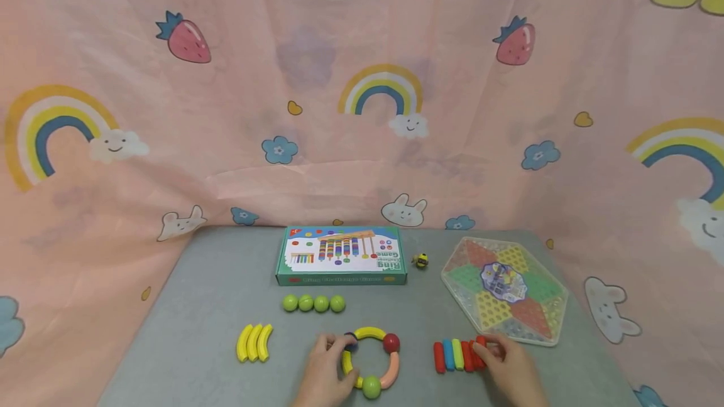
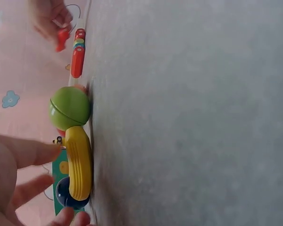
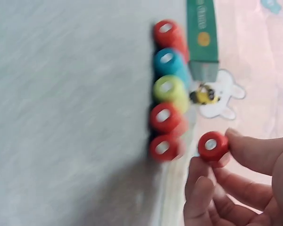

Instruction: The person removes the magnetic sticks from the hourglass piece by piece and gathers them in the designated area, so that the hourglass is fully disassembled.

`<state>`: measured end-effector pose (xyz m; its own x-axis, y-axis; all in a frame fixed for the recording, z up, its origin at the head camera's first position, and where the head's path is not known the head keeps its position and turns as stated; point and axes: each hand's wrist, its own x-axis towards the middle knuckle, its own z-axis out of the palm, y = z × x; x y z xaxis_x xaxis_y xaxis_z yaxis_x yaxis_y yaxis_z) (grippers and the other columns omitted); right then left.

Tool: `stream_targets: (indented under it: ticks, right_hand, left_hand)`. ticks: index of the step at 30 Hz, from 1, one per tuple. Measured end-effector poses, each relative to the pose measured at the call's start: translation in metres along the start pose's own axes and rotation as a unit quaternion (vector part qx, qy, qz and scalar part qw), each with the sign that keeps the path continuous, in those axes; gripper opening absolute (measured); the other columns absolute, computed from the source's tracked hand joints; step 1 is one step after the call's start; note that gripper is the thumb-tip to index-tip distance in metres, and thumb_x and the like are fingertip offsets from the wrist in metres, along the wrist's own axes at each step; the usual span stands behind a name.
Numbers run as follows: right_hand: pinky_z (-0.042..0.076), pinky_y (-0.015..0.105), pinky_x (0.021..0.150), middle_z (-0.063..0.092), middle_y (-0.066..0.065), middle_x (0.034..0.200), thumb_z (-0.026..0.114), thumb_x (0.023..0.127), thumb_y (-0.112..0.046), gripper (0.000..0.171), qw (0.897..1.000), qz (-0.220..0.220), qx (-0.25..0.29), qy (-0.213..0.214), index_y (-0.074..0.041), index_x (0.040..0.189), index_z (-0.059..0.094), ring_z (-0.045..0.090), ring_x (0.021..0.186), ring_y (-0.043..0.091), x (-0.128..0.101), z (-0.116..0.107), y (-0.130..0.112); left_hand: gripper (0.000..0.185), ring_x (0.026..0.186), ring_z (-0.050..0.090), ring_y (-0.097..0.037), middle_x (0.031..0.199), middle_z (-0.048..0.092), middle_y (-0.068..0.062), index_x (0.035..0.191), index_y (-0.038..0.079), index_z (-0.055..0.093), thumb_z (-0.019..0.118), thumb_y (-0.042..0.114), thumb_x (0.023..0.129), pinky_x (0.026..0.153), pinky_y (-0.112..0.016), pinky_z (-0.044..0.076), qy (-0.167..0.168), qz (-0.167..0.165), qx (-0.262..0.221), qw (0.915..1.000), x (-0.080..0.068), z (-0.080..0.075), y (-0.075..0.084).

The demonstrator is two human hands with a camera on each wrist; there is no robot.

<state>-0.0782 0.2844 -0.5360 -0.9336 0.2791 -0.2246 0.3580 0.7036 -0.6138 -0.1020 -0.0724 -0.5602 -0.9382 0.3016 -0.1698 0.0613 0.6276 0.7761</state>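
My left hand [image 1: 327, 369] rests at the left side of a ring of pieces on the table. Its fingers reach the dark blue ball [image 2: 63, 192] and its thumb lies by the yellow curved piece [image 2: 80, 162]. A green ball [image 1: 371, 387], a salmon curved piece [image 1: 391, 370], a red ball [image 1: 391, 343] and another yellow curved piece [image 1: 369, 333] make up the rest of the ring. Between thumb and fingertips, my right hand [image 1: 511, 369] pinches a red stick [image 3: 213, 147], raised off the table beside a row of red, blue and lime sticks [image 1: 457, 355].
Three yellow curved pieces [image 1: 254, 343] lie at the left. Several green balls [image 1: 321, 304] line up before a game box [image 1: 342, 278]. A small bee figure [image 1: 421, 260] stands right of the box, and a hexagonal board [image 1: 464, 287] lies at the right.
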Motion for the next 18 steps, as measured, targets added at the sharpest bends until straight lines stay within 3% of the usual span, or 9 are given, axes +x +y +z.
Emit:
stream_targets:
  ticks: [5,11,14,18]
  right_hand:
    - [0.054,0.041,0.068,0.069,0.003,0.082,0.07,0.094,-0.039,0.051,0.999,0.008,-0.04,-0.005,0.008,0.115,0.068,0.062,0.074,0.017,0.0,0.002,0.012]
    - [0.051,0.04,0.065,0.065,0.003,0.079,0.068,0.095,-0.035,0.048,0.998,0.004,-0.065,-0.01,0.008,0.116,0.067,0.058,0.071,0.018,0.003,0.004,0.015]
    - [0.053,0.045,0.071,0.069,0.013,0.085,0.065,0.098,-0.029,0.043,0.997,0.004,-0.077,-0.017,0.01,0.116,0.067,0.063,0.078,0.028,0.005,0.004,0.014]
    - [0.053,0.056,0.084,0.07,0.027,0.105,0.059,0.101,-0.023,0.04,0.996,0.013,-0.082,-0.027,0.013,0.116,0.065,0.065,0.099,0.046,0.007,0.004,0.013]
  left_hand:
    - [0.033,0.091,0.041,-0.019,0.106,0.041,-0.001,0.114,0.023,0.073,0.081,0.025,0.083,0.073,-0.028,0.036,-0.017,0.023,0.009,0.9995,-0.002,0.002,-0.002]
    - [0.033,0.097,0.043,-0.019,0.112,0.045,0.0,0.111,0.021,0.074,0.084,0.024,0.079,0.079,-0.031,0.043,-0.024,0.03,0.024,0.999,-0.003,-0.001,-0.003]
    - [0.034,0.101,0.044,-0.02,0.115,0.049,0.001,0.109,0.022,0.075,0.085,0.027,0.078,0.085,-0.038,0.047,-0.031,0.029,0.045,0.9981,-0.003,-0.002,-0.002]
    - [0.032,0.104,0.046,-0.02,0.116,0.051,0.003,0.107,0.024,0.075,0.086,0.031,0.078,0.09,-0.043,0.048,-0.039,0.034,0.074,0.9959,-0.004,-0.003,-0.004]
